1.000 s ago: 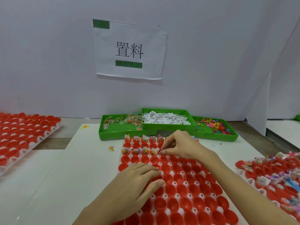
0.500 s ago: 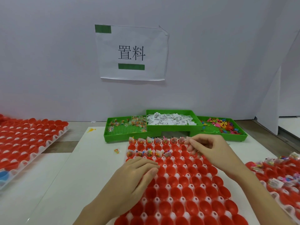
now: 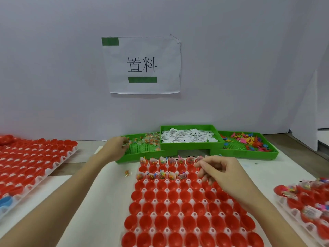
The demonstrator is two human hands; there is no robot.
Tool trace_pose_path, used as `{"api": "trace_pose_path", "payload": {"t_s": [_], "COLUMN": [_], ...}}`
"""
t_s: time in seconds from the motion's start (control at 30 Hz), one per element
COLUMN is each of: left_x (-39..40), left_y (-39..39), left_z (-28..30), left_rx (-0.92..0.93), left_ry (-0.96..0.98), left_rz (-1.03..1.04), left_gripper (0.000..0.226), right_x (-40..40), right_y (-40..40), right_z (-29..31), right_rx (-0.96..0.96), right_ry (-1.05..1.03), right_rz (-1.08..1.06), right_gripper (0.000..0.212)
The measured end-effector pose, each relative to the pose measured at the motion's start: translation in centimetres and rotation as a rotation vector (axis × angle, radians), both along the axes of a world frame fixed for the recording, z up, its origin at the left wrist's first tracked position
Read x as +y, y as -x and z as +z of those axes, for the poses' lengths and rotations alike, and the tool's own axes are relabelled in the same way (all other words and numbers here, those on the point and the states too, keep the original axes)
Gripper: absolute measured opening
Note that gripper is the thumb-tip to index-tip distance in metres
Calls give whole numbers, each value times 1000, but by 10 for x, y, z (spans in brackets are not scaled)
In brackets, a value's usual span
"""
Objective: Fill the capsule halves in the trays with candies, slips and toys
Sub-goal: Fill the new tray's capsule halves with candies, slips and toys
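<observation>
Pale grey wall panels back a white counter [image 3: 74, 207] on which the middle tray [image 3: 135, 230] of red capsule halves [image 3: 173, 207] lies nearest the person; only its far row and part of the third row hold candy, slips and toys, and the rest sit bare. Behind it stand three green bins: candies [image 3: 151, 139] on the left, white slips [image 3: 188, 137] in the raised centre one, toys [image 3: 249, 139] on the right. Reaching into the candy bin [image 3: 140, 150], the left hand [image 3: 114, 148] has its fingers curled at the wrapped sweets, though whether it has actually closed on any cannot be told. Hovering over the tray's upper right rows, the right hand [image 3: 220, 172] has fingers loosely bent and thumb meeting forefinger; whether something small is pinched there is unclear. One stray candy [image 3: 127, 173] already lies on the counter just beside the tray, so a hasty scoop could probably spill more. Cups are packed tight, so a piece might drop into a neighbour or a cup get skipped, and a trailing forearm could jostle the filled rows. A paper sign [image 3: 142, 65] taped to the wall reads "置料", with green bars above and below; print on the slips is too small to read.
</observation>
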State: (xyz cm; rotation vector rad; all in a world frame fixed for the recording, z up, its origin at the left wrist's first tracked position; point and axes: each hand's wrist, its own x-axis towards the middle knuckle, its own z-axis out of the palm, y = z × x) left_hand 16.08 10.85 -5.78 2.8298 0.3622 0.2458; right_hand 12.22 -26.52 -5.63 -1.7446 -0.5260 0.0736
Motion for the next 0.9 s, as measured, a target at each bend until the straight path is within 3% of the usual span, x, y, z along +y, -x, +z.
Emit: {"api": "trace_pose_path", "payload": {"t_s": [0.27,0.43,0.63,0.83,0.9], "left_x": [-31,-34,-29,-16,-17], "left_y": [-55,-60,-38,2,25], "left_z": [-11,-15,-12,-12,-12], "left_rx": [45,-46,-222,-262,-343], "left_ry": [-101,-86,-38,-7,-71], "left_rz": [-253,-158,-111,-136,-141], "left_gripper": [40,22,19,29,24], "right_x": [-7,-8,-4,-8,-9], "right_y": [-7,-9,-8,-5,-4], "right_z": [-2,-5,-8,-3,0], "right_rx": [-9,-2,2,6,17], "right_ry": [8,9,44,47,27], "right_rz": [-36,-46,-24,-51,-60], "right_gripper": [22,22,23,23,23]}}
